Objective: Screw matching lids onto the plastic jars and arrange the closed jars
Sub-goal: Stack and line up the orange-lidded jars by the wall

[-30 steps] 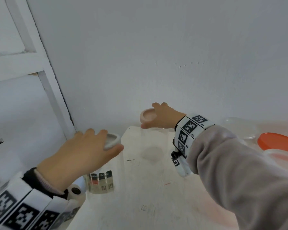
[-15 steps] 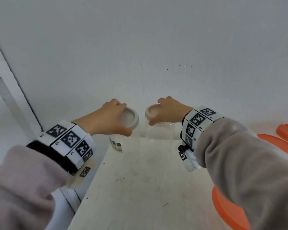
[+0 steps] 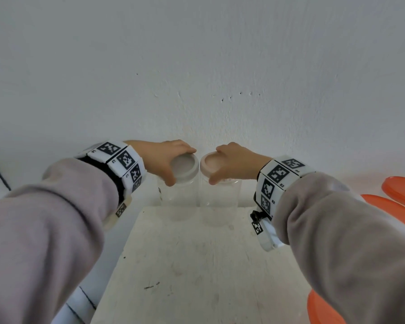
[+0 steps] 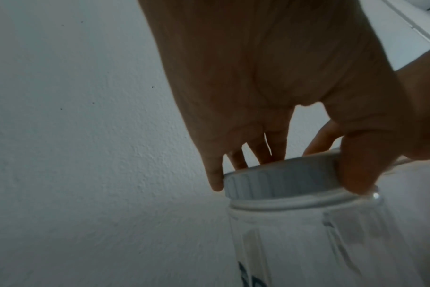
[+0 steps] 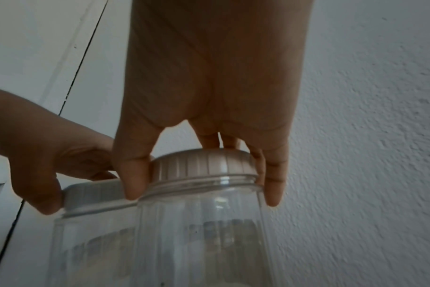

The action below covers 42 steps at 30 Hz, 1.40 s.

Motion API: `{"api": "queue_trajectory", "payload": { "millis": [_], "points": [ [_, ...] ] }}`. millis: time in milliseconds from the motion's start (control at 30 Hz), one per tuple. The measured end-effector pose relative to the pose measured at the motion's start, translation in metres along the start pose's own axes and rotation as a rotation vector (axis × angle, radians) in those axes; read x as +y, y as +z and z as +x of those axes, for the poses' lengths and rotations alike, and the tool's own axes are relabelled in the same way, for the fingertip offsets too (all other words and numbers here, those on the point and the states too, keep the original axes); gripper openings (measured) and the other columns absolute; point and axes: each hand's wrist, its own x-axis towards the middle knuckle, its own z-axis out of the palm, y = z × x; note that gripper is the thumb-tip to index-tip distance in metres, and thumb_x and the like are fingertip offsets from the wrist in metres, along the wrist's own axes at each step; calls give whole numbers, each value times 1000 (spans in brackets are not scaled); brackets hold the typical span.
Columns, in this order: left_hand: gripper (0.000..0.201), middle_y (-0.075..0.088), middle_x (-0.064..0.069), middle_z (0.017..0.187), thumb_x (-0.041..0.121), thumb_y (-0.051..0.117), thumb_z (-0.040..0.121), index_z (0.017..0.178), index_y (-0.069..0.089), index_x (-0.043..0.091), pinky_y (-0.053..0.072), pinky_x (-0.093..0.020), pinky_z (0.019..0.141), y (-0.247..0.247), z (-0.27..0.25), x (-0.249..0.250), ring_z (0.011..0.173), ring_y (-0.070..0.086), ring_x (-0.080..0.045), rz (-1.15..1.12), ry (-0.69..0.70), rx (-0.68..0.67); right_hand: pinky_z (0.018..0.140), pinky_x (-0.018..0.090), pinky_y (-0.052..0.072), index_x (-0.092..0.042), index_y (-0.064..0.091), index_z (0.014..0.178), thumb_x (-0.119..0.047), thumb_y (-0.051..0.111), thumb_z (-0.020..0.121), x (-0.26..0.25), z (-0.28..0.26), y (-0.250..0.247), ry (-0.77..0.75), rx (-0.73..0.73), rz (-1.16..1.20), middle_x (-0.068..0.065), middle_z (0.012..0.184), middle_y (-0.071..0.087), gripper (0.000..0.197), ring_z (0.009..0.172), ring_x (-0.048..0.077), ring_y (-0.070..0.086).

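Note:
Two clear plastic jars stand side by side at the far edge of the white table (image 3: 197, 265), against the wall. The left jar (image 3: 179, 199) carries a grey-white lid (image 3: 185, 166). My left hand (image 3: 166, 160) grips that lid (image 4: 280, 178) by its ribbed rim, thumb at the front, fingers behind. The right jar (image 3: 220, 202) has a pale pink lid (image 3: 212, 163). My right hand (image 3: 234, 163) grips this lid (image 5: 204, 165) from above, thumb on the near left and fingers on the far side. Both lids sit on their jar necks.
Orange lids (image 3: 400, 188) lie at the right edge of the table, and another orange piece (image 3: 323, 309) shows at the lower right. A white wall (image 3: 197, 78) rises right behind the jars. The table's left edge drops off beside my left sleeve (image 3: 45, 230).
My left hand has brought its lidded jar from the left to stand right beside the right jar at the wall. The right hand stays on the pink lid.

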Motion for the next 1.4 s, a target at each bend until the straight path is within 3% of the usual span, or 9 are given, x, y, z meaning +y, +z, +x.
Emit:
{"api": "queue_trajectory", "payload": {
  "millis": [133,233,333,467,767,1000,1167,1267,1400],
  "points": [
    [94,8,13,158,10,65,81,152,8,29,15,-26,110,1,11,-9,143,9,-10,-30,1,-18,95,37,44,-17,37,140,-43,74,76,3,6,3,17,-10,50,3,134,33,78,115,24,45],
    [85,-1,16,159,34,63,87,152,8,35,10,-38,118,11,17,-14,145,2,-15,-58,-31,44,100,42,42,-19,30,146,-44,73,77,2,10,5,54,-27,74,6,140,25,84,118,28,43],
    [71,12,9,153,55,60,84,146,28,43,19,-36,114,22,22,-19,141,14,-19,-191,-61,207,92,37,45,-21,29,147,-50,74,75,1,13,7,83,-15,113,5,141,23,90,114,27,45],
    [67,26,3,137,50,67,80,140,37,46,26,-24,98,30,25,-27,127,31,-13,-355,-55,307,79,32,38,-18,33,144,-45,77,74,0,16,9,64,45,146,5,136,27,87,100,21,42],
    [66,33,11,131,35,75,77,136,46,32,28,-19,95,34,29,-38,118,36,-5,-417,41,340,76,28,38,-12,35,141,-43,77,74,5,17,6,82,78,157,2,123,25,85,97,19,44],
    [78,30,14,137,48,59,65,139,40,34,24,-24,103,33,24,-36,127,23,-7,-366,50,280,88,31,40,-11,29,145,-47,73,79,3,14,6,51,68,129,7,140,29,87,116,24,45],
    [72,24,10,150,39,65,79,144,34,29,19,-33,113,32,21,-28,137,16,-13,-300,31,272,104,45,40,-11,25,147,-52,69,81,-2,0,-7,19,65,22,11,144,28,89,126,31,42],
    [66,22,10,153,32,65,87,145,34,27,16,-30,113,32,14,-21,140,13,-10,-290,74,354,105,40,37,-13,24,149,-52,65,84,4,-16,-29,-44,73,-49,10,147,30,86,130,28,40],
    [53,36,5,146,28,65,88,138,47,23,17,-22,108,29,5,10,137,22,-10,-298,228,634,97,30,32,-20,25,150,-53,63,85,31,-47,-67,-57,144,-73,3,149,34,82,129,19,40]
  ]
}}
